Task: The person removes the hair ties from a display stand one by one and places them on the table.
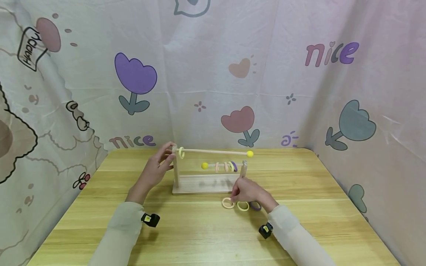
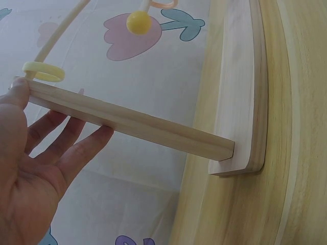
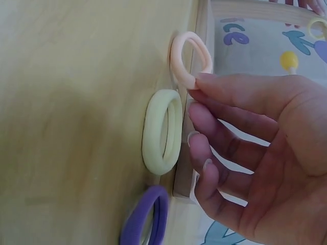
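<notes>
A wooden stand (image 1: pixel 196 189) has two posts, each bearing a rod. My left hand (image 1: pixel 154 170) holds the top of the left post (image 2: pixel 133 121), thumb at its end and fingertips along its side. A pale yellow ring (image 2: pixel 48 72) hangs on the upper rod (image 1: pixel 216 151) beside that post. In front of the base, my right hand (image 1: pixel 249 190) pinches a peach hair tie-like ring (image 3: pixel 178 60) between thumb and index finger at its edge. Next to it on the table lie a pale yellow ring (image 3: pixel 155 133) and a purple ring (image 3: pixel 134 219).
The lower rod, from the right post (image 1: pixel 243 169), carries several rings, including a purple one (image 1: pixel 235 167). Yellow balls cap the upper rod (image 1: pixel 250 154) and lower rod (image 1: pixel 204 166). A printed curtain (image 1: pixel 199 81) hangs behind the wooden table (image 1: pixel 199 236).
</notes>
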Motion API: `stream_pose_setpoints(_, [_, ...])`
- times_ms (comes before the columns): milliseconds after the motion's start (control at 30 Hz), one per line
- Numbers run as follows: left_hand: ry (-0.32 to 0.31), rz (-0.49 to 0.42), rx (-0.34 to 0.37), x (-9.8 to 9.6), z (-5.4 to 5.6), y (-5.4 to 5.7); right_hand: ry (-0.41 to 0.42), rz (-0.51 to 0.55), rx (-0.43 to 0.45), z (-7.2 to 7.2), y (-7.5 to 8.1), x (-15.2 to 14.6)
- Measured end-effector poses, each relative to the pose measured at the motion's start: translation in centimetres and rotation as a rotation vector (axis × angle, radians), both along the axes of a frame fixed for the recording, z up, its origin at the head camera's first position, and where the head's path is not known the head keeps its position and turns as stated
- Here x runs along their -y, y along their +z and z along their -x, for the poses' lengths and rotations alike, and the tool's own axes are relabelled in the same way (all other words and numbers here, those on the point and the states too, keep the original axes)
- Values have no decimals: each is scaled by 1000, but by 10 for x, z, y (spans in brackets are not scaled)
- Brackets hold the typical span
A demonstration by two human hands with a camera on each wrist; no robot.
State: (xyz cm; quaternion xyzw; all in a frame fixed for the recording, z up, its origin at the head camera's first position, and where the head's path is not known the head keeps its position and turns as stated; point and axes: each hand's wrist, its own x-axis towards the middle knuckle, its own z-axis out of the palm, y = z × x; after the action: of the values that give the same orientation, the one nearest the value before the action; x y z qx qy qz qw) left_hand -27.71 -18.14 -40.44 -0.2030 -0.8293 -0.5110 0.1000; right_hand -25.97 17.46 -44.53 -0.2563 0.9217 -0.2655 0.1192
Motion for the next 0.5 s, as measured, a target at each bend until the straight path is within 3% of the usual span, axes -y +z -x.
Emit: stream_pose_setpoints(500, [4, 5, -1, 0, 1, -1, -9, -96, 6, -1, 1, -1])
